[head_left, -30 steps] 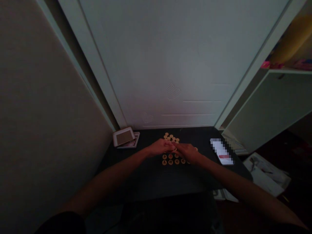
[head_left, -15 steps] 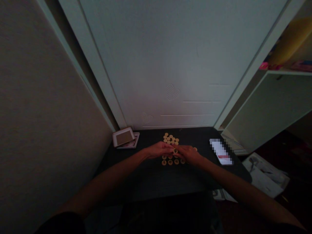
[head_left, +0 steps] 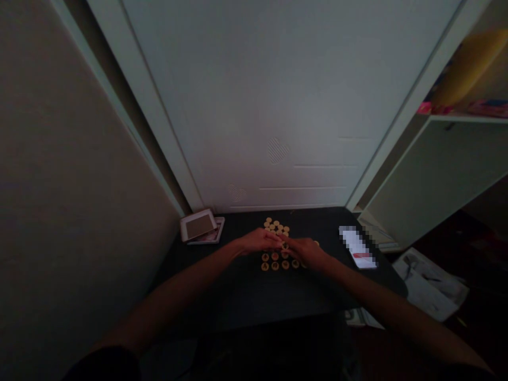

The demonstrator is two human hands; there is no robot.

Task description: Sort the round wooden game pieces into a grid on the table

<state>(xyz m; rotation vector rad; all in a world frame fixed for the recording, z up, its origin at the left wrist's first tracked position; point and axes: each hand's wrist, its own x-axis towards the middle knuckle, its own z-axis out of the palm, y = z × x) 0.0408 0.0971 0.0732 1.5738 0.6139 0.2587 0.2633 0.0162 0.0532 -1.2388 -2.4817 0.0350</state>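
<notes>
Several round, light wooden discs lie on the dark table (head_left: 222, 296). A loose cluster of plain discs (head_left: 276, 225) sits beyond my hands, and marked discs (head_left: 275, 266) stand in rows nearer to me. Above them my left hand (head_left: 260, 241) and my right hand (head_left: 307, 251) meet. Between their fingertips is one marked disc (head_left: 284, 245); the fingers of both hands are pressed to it. Part of the rows is hidden under my hands. Another disc (head_left: 316, 244) shows just past my right hand.
At the table's back left, a white-framed box (head_left: 199, 226) rests on another flat item. A lit phone (head_left: 358, 247) lies on the right. White panelling (head_left: 254, 106) rises behind the table. Papers (head_left: 432, 286) are on the right, below the tabletop.
The view has shifted slightly. My hands have moved a little relative to the discs, uncovering more of the marked rows. The disc remains between my fingers.
</notes>
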